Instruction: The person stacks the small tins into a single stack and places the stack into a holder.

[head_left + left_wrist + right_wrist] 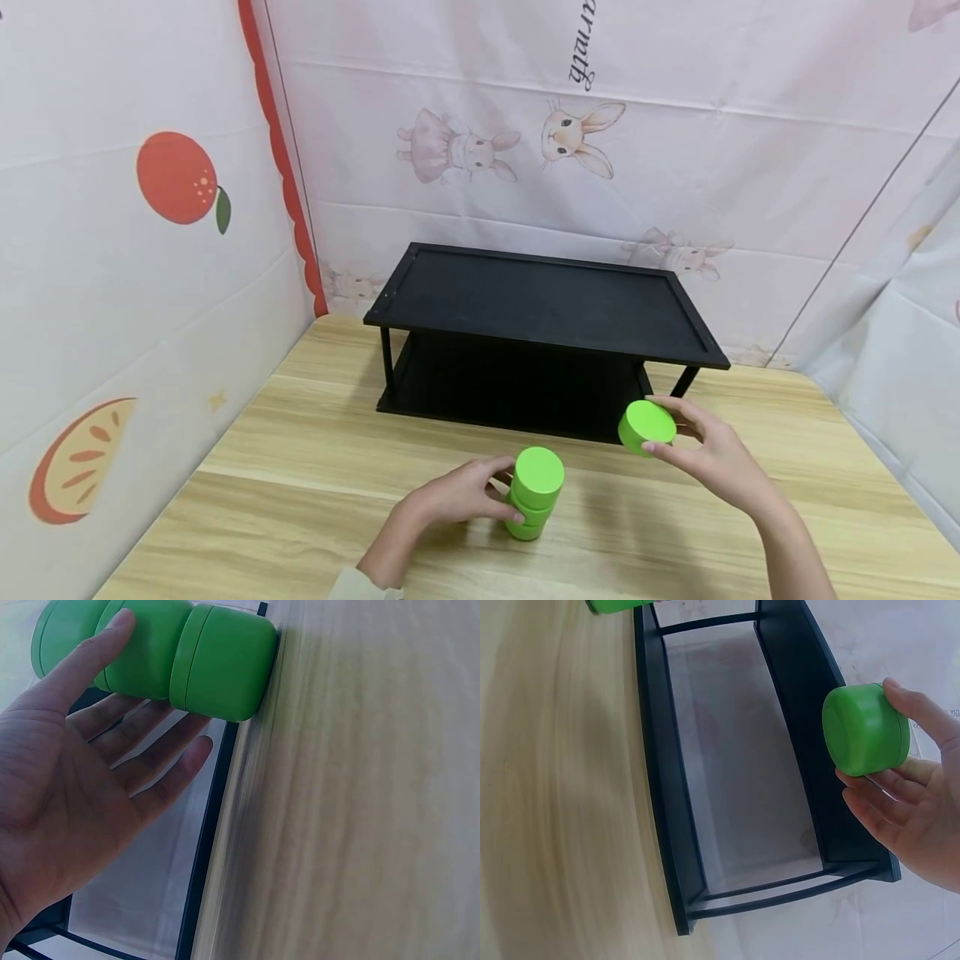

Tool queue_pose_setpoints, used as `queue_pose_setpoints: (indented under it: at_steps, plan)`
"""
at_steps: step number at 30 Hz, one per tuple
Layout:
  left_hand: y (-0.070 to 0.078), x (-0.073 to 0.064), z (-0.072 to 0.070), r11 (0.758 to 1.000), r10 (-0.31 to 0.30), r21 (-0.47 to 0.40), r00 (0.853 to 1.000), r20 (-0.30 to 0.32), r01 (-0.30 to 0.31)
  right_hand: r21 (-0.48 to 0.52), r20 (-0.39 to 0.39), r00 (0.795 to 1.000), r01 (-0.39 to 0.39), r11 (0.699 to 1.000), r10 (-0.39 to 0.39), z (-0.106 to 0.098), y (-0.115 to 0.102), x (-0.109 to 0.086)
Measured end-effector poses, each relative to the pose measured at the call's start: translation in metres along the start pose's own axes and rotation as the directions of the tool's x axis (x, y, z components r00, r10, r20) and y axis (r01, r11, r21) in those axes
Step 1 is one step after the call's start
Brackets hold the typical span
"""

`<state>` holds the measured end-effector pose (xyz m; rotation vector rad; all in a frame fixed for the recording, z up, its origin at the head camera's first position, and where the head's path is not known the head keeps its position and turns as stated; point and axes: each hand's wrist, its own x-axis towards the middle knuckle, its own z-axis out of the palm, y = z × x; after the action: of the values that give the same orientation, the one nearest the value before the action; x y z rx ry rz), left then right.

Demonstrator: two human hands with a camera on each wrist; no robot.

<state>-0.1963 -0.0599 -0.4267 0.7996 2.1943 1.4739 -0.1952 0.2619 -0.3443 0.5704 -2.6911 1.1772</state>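
Left hand (465, 496) grips a stack of 3 green containers (537, 487), upright on the worktop (300, 467) before the black rack (540, 300). Right hand (716, 457) pinches 1 separate container (647, 423) aloft. Apparent progress: 3 stacked, 1 still apart.

Green container (865, 729) in right hand (922, 801)

3 stacked jars (536, 493) on table (300, 433), shelf (540, 300) behind, 1 jar (647, 425) right

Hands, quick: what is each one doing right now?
Left hand: holding the green stack.
Right hand: holding one green container, raised.
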Motion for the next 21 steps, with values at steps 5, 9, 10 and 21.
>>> queue_pose_setpoints:
  at_steps: [5, 9, 10, 21]
  plan:
    - [0.001, 0.000, 0.000, 1.000, -0.001, -0.001, 1.000, -0.001, 0.001, 0.001, 0.002, 1.000, 0.008, 1.000, -0.008, 0.002, -0.002, 0.001]
    - [0.001, 0.000, 0.000, 1.000, 0.000, 0.002, 1.000, 0.000, 0.000, 0.013, 0.005, 1.000, 0.013, 1.000, -0.013, 0.005, -0.004, 0.002]
    - [0.002, -0.001, 0.000, 1.000, 0.000, 0.003, 1.000, 0.000, 0.000, 0.014, 0.007, 1.000, 0.012, 1.000, -0.012, 0.005, -0.005, 0.002]
    - [0.004, -0.002, -0.001, 1.000, 0.003, -0.011, 1.000, 0.004, -0.003, 0.014, 0.025, 0.999, 0.020, 1.000, -0.020, 0.010, -0.015, 0.005]
